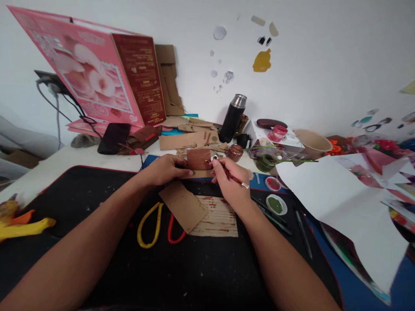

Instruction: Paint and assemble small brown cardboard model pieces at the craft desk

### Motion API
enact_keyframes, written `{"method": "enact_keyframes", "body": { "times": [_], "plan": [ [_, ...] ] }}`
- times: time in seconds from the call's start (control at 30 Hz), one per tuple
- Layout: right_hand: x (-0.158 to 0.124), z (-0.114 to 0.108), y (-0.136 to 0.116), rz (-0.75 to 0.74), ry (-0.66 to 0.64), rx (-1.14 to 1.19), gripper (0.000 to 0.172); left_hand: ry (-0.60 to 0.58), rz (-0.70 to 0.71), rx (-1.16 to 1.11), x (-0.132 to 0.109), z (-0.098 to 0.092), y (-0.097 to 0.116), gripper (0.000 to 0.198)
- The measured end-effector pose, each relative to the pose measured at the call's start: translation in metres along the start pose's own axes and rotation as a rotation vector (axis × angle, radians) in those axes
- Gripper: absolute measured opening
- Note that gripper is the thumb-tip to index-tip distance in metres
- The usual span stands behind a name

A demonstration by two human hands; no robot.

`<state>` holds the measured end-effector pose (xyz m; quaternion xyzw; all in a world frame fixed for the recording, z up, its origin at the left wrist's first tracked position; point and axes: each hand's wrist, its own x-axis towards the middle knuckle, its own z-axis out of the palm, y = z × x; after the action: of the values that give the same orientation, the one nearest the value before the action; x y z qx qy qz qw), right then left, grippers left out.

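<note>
My left hand grips the left edge of a small cardboard piece whose face is coated in brown paint. My right hand is closed round a thin paintbrush with a dark red handle. The brush's front end points left, at the right edge of the brown piece; fingers partly hide it, so contact is unclear. Below the hands, a plain cardboard rectangle overlaps a ribbed cardboard sheet streaked with brown. Just beyond my right hand stands an open jar of brown paint.
Scissors with yellow and red handles lie partly beneath the cardboard on the black mat. Right are a green paint lid, a red paint lid and white paper. Behind stand a black thermos and a pink box.
</note>
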<state>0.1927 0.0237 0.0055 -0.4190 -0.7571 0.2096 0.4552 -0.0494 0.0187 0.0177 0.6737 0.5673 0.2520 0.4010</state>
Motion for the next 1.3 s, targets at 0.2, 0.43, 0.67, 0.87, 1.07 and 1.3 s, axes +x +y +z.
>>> {"method": "enact_keyframes", "body": {
  "times": [0.2,0.43,0.67,0.87,1.07,1.3],
  "plan": [
    [0.0002,0.0001,-0.0017,0.018,-0.012,0.026,0.033,0.007,-0.024,0.009,-0.0011,-0.0020,0.0047,0.035],
    [0.0006,0.0006,-0.0018,0.046,-0.042,0.070,0.035,0.018,-0.029,-0.027,-0.0023,-0.0012,0.0068,0.032],
    [-0.0003,0.0012,-0.0009,0.068,-0.047,0.066,0.035,0.043,-0.043,-0.040,-0.0031,-0.0010,0.0068,0.034],
    [0.0004,0.0015,-0.0031,0.084,-0.057,0.080,0.034,0.052,-0.021,-0.088,-0.0036,0.0003,0.0077,0.032],
    [0.0007,0.0009,-0.0039,0.086,-0.076,0.063,0.034,0.067,-0.006,-0.061,-0.0014,0.0007,0.0027,0.037],
    [0.0004,0.0008,-0.0035,0.096,-0.077,0.069,0.034,0.050,-0.030,-0.036,-0.0007,0.0000,0.0008,0.040]
  ]
}}
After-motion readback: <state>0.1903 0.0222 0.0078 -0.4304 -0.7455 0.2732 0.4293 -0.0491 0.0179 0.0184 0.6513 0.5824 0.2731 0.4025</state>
